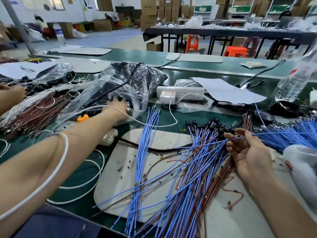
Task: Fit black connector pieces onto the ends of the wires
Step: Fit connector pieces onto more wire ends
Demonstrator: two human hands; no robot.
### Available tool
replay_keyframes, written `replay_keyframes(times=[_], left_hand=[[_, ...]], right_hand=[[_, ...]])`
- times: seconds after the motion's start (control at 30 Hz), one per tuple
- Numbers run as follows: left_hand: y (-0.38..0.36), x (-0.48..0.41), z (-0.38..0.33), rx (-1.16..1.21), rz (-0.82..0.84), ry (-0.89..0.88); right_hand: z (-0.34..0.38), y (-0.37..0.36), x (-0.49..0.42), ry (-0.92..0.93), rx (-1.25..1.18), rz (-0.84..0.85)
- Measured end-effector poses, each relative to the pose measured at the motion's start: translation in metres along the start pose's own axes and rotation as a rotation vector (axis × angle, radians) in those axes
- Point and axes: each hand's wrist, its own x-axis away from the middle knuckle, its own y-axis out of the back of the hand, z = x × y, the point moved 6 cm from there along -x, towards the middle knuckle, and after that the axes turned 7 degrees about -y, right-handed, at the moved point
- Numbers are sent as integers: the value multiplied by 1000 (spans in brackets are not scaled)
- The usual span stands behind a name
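Here, a long green table [223,66] fills the view, and its near edge runs just in front of the person. A pale mat [154,140] with round corners lies on it. Only a small bare patch of the mat shows, at its far side between the wire piles.

A big clear bag [120,86] of black connector pieces [147,74] sits to the far left of the mat, and its open mouth faces near. A heap of blue and brown wires [197,177] covers the right half of the mat and hangs over the near edge. Some of them have black ends [211,125] on the far side. A tied bunch of blue wires [145,143] lies to the left of the heap and points away. A white power strip [180,91] sits just right of the bag.

The left hand [118,104] reaches into the mouth of the bag. Its fingertips are among the black pieces, and you cannot tell if it holds one. A white cord [65,148] lies across that arm. The right hand [247,152] is above the heap, palm up, and pinches one blue wire [235,139] between thumb and fingers.
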Motion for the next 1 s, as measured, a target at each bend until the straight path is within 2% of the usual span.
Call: replay_keyframes(times=[0.07,0.2,0.37,0.5,0.6,0.73,0.83,0.9,1.0], left_hand=[[-1,-8,7,16,10,4],[8,-14,15,43,-77,34],[2,-13,18,9,23,60],[2,-15,27,-8,-42,123],[6,-14,25,-30,-87,68],[17,-9,12,-120,-67,-31],[30,-5,4,-134,-11,-93],[29,-3,-2,-183,94,-130],[26,6,-20,-379,252,-244]], right_hand=[[1,-1,0,1,9,10],[3,-3,0,1,20,17],[3,-3,1,-3,46,10],[3,-4,2,-11,57,11],[3,-4,2,-15,61,13],[3,-4,2,-10,68,24],[2,-5,2,-4,60,31],[1,-6,3,-13,36,35],[-1,-7,2,-18,26,35]])
